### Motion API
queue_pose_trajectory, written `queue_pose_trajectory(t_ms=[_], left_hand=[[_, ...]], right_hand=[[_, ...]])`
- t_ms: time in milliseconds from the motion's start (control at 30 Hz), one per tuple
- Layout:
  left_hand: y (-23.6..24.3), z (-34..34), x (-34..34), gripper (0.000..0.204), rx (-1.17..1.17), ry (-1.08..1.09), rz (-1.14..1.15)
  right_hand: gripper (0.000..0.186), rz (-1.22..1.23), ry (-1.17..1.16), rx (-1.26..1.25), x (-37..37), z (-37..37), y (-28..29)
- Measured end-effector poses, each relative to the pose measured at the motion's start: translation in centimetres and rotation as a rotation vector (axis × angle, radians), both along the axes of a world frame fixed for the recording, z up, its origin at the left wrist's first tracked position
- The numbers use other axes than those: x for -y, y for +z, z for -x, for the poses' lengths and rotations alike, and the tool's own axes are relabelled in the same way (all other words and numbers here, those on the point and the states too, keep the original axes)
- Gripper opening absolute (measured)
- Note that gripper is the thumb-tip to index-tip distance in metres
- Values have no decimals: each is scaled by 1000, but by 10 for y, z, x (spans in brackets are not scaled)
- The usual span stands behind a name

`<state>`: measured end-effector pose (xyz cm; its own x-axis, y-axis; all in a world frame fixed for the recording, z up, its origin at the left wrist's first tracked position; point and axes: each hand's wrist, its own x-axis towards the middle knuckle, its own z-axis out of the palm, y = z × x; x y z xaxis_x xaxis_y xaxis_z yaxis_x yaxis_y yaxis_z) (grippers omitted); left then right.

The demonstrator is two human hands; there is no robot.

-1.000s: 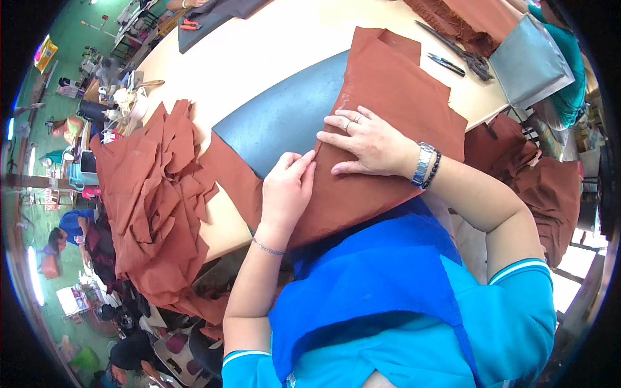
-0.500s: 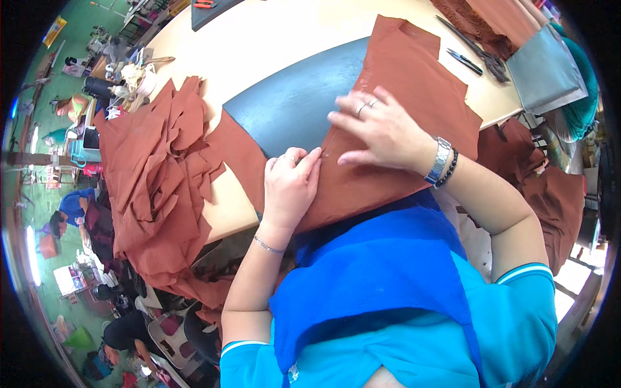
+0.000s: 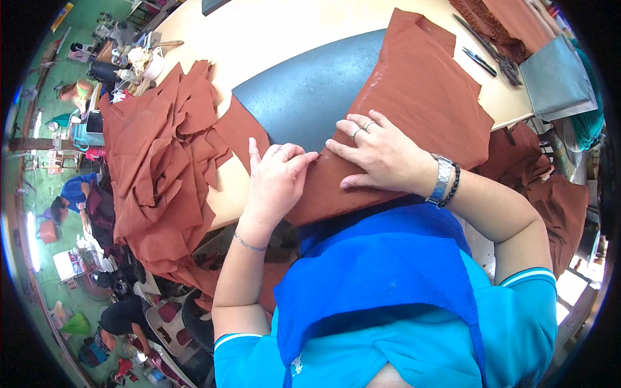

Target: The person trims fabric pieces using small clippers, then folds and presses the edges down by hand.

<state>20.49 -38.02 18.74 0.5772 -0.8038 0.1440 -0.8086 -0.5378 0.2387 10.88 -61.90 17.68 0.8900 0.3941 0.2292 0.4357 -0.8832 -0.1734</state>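
Note:
A reddish-brown sheet that looks like thin leather [image 3: 430, 90] lies on the work table, partly over a dark, smooth board [image 3: 304, 87]. My left hand [image 3: 275, 178] pinches the sheet's edge between thumb and fingertips, near the board's lower corner, with one finger raised. My right hand [image 3: 385, 155] rests flat on the sheet just beside that pinch, fingers spread. More of the brown material shows left of the board, under and behind my left hand. The sheet's near edge hangs by my blue apron [image 3: 375, 271].
A heap of brown pieces [image 3: 162, 161] covers the table's left side, below a container [image 3: 152, 64] holding tools. Scissors [image 3: 508, 68] and a slim dark tool [image 3: 479, 61] lie at the far right, near a grey flat panel [image 3: 557, 77]. More brown sheets [image 3: 556, 207] hang at right.
My right hand has come down from a slightly raised pose to lie flat on the sheet. My left hand has shifted a little left, one finger lifting. The whole view has moved slightly.

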Motion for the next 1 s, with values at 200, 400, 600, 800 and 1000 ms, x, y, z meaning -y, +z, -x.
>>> queue_pose_trajectory(t_ms=[200, 400, 600, 800, 1000], left_hand=[[-2, -9, -12, 17, 106, -77, -31], [-1, -15, -24, 17, 202, -114, -38], [-1, -24, -37, 14, 263, -94, -24], [-2, -22, -35, 16, 322, -101, -27], [-3, -3, -43, 23, 361, -16, -68]], right_hand=[[74, -42, -11, -120, -13, 5, 1], [73, -12, -17, -126, -18, 3, 7], [73, 8, -21, -204, -24, -2, 17], [76, 107, -54, -259, -41, -11, 27], [77, 96, -30, -261, -21, -8, 22]])
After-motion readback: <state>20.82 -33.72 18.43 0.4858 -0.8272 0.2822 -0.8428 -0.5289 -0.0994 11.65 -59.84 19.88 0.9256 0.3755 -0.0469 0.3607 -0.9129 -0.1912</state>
